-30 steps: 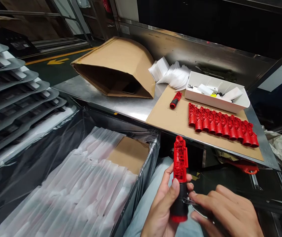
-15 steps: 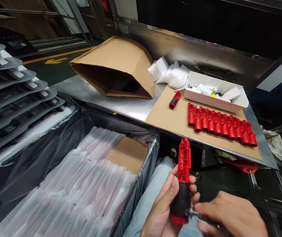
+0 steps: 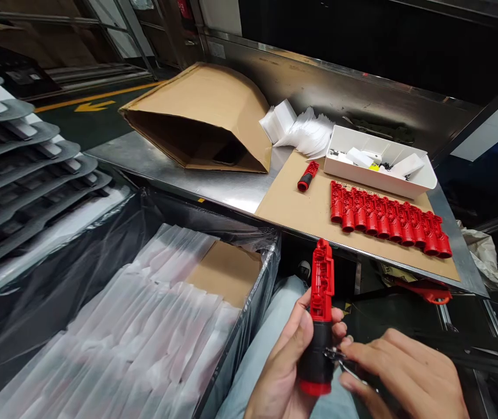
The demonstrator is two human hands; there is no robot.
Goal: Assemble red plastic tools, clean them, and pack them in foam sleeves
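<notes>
The left hand (image 3: 286,355) grips a red-black handle (image 3: 321,326) upright. The right hand (image 3: 401,372) pinches a small metal piece (image 3: 335,355) (too small to name)

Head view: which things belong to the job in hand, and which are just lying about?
Job in hand: left hand gripping red-and-black plastic handle; right hand at small metal piece; row of red plastic parts.
Lying about: folded cardboard carton; white paper sheets; lined bin of white packets.
</notes>
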